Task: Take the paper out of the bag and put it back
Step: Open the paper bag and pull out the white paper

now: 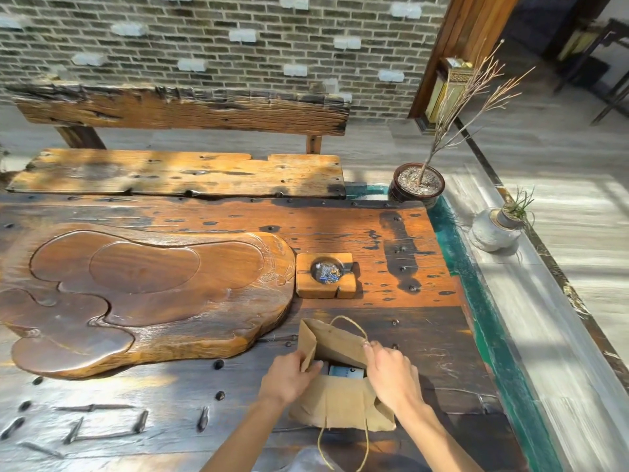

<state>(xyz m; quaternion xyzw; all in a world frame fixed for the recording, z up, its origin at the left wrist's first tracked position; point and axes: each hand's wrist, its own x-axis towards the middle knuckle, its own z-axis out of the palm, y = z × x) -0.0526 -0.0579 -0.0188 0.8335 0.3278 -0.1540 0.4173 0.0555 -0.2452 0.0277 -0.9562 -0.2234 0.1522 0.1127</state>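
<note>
Pinching the brown paper bag (340, 400) open, both hands (287, 378) (391, 376) grip its rim; the paper (345, 372) inside shows only partly.

Rustic tea-house setting: carved wooden tea tray (146, 298) on plank table (340, 226), weathered bench (177, 172), brick wall (204, 46), potted twigs (420, 182).

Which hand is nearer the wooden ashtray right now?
Right. The right hand grips the paper bag's far rim, almost straight below the wooden ashtray; the left hand holds the bag's left edge, farther off.
</note>
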